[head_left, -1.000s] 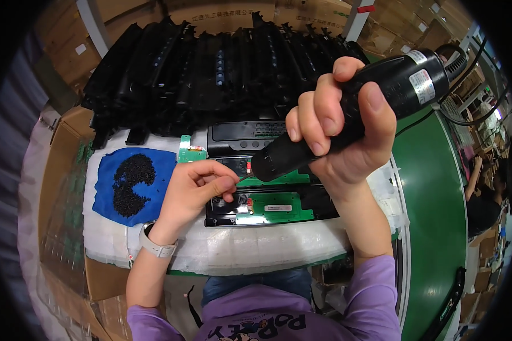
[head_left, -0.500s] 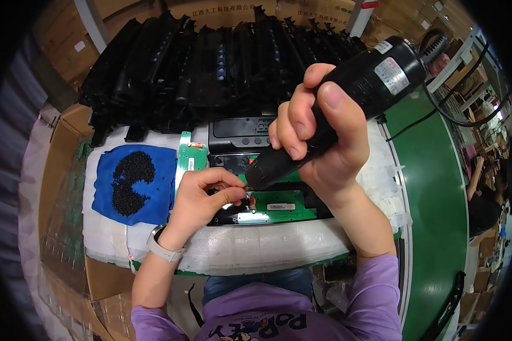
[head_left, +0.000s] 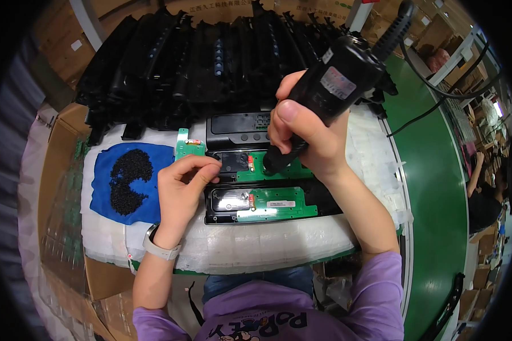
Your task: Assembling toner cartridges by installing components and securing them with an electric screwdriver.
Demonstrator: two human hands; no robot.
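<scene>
My right hand (head_left: 313, 133) is wrapped round a black corded electric screwdriver (head_left: 347, 71), tilted with its nose down at the green circuit board (head_left: 257, 170) in the middle black housing (head_left: 230, 161). Whether the bit touches the board is hidden. My left hand (head_left: 179, 184) pinches thumb and fingertips together beside that housing's left end; anything between them is too small to make out. Nearest me lies another black housing (head_left: 224, 200) with a green circuit board (head_left: 284, 211) in it. Behind is a black housing with round buttons (head_left: 244, 137).
A blue cloth (head_left: 101, 190) at the left bears a heap of small black pieces (head_left: 132, 170). A loose green board (head_left: 183, 149) lies behind my left hand. Many black plastic housings (head_left: 176, 68) are stacked at the back. The tool's cable (head_left: 432, 88) hangs at the right.
The screwdriver has moved from the near housing's left end to the middle board, away from me and rightward. My left hand has drawn left and slightly away, uncovering the near housing.
</scene>
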